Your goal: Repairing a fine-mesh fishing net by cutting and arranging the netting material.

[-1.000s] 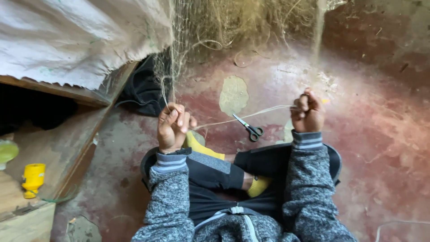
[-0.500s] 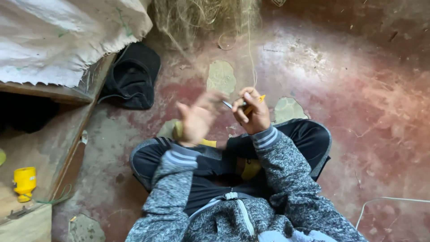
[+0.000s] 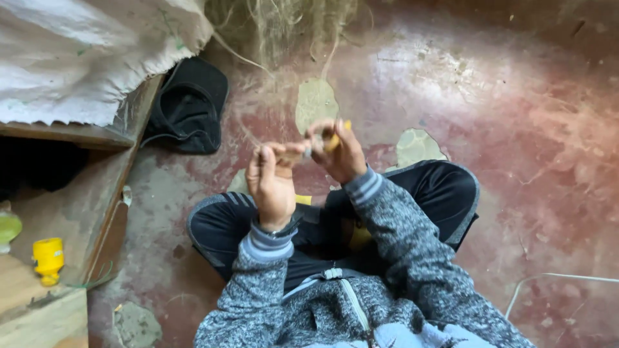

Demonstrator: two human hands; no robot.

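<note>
I sit cross-legged on a worn red floor (image 3: 516, 129), both hands raised together over my knees. My left hand (image 3: 271, 187) pinches a thin tan strand of fibre (image 3: 291, 156) between thumb and fingers. My right hand (image 3: 342, 158) touches it from the right and grips what looks like a small pair of scissors (image 3: 332, 140) with a yellow handle, its grey metal part pointing at the strand. A bundle of dry straw-coloured fibres (image 3: 284, 26) hangs at the top, with loose strands trailing toward my hands.
A black cap-like cloth (image 3: 190, 106) lies on the floor at upper left. A white woven sack (image 3: 84, 58) covers a wooden bench (image 3: 77, 212) on the left, with a small yellow object (image 3: 48, 258) beneath. A white cable (image 3: 554, 278) runs at lower right.
My hands, held wide apart with a strand stretched between them, have come together. The right hand picked up the scissors that lay by my knee.
</note>
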